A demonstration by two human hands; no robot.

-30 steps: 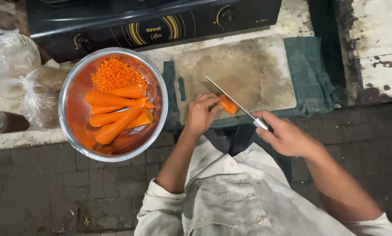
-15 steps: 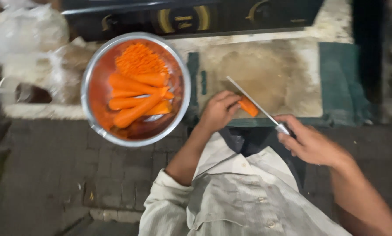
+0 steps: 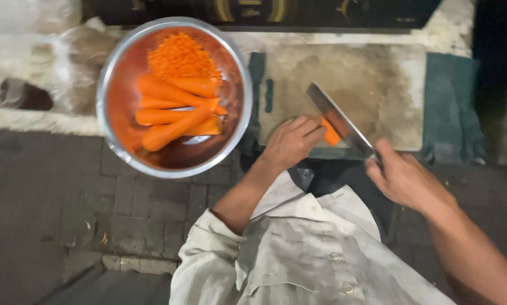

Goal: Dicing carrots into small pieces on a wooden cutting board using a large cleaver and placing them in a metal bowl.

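Pale, stained stone counter [image 3: 451, 31] across top of view w/ chipped front edge. Dark stove w/ control knobs [image 3: 253, 10] along counter's far edge. Clear plastic bags [image 3: 36, 51] heaped at counter's left end, blurred. Green cloth [image 3: 454, 107] spread near right end, hanging over front edge. Grey brick-paved floor [image 3: 95, 214] below, worn, darker twd left. Dim, warm light; right edge in shadow.
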